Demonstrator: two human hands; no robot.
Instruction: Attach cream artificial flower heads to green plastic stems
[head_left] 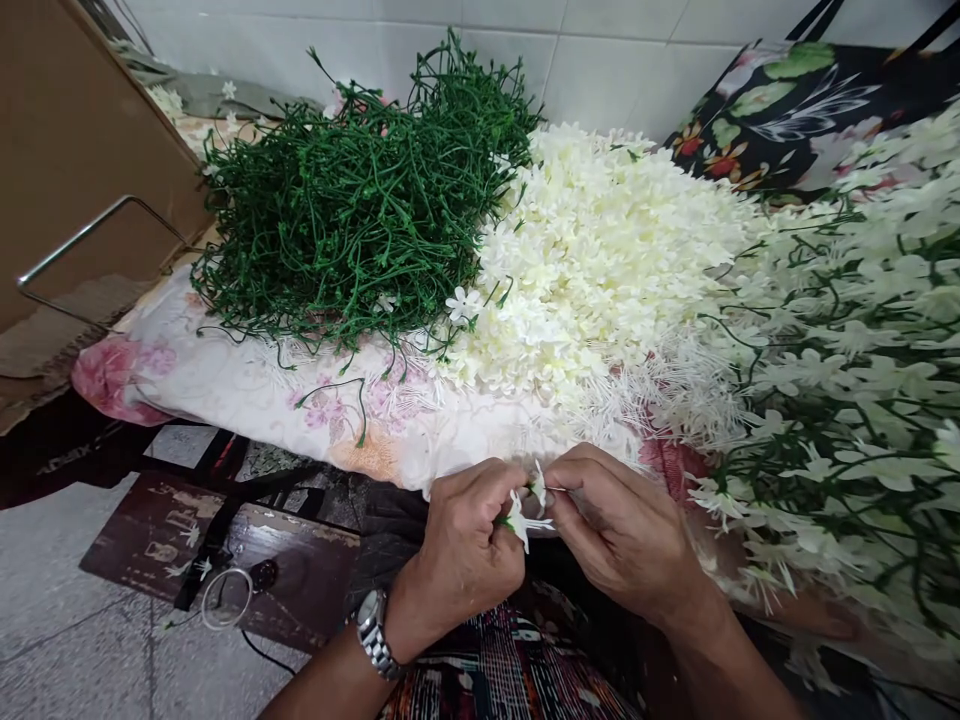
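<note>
My left hand point(476, 535), with a metal watch at the wrist, is closed round a green artificial stem, most of it hidden in the fingers. A white artificial flower point(517, 522) sticks out at its fingertips. My right hand point(626, 530) pinches the thin end of a second small white flower point(538, 486), whose petals lie close to my left thumb. Beyond my hands, a heap of loose white flower heads point(600, 260) lies on a floral cloth point(487, 425). To its left is a tangled pile of green stems point(352, 220).
Finished-looking white flower sprays point(847, 400) fill the right side. A cardboard box point(90, 180) with a metal wire handle stands at the left. Behind are a black floral bag point(810, 120) and a tiled wall point(600, 75). Below left is a worn brown board point(300, 570).
</note>
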